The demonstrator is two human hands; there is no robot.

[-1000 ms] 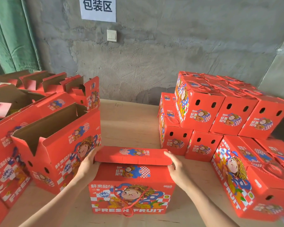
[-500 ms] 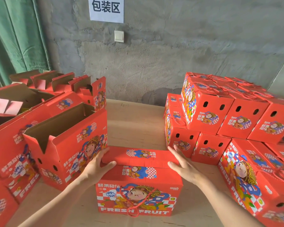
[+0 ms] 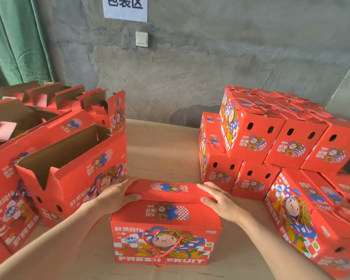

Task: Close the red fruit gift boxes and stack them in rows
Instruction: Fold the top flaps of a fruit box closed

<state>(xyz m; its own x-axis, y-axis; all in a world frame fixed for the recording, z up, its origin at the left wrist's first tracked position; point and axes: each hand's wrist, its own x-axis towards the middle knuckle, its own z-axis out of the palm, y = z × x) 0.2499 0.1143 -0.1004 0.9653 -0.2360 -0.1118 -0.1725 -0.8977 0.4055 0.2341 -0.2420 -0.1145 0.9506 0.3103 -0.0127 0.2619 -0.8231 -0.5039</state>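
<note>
Head view: the gift box [image 3: 166, 229] stands on the counter [image 3: 160, 150], between open boxes [image 3: 75, 168] at left and the closed stack [image 3: 271, 142] at right. Left hand [image 3: 115, 197] and right hand [image 3: 218, 201] press its top flap [image 3: 170, 188] at either end, fingers [image 3: 127, 183] straight and close together. Uneven pressure could crease the flap or leave one end untucked. The dangling rope handle [image 3: 160, 257] may snag in lifting.

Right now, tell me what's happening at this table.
A person is closing a red gift box in the middle of the table. The left hand and right hand lie on either end of its top flap, pressing it down. The flap looks nearly shut. Closed boxes are stacked in layers to the right, and open boxes wait on the left.
</note>
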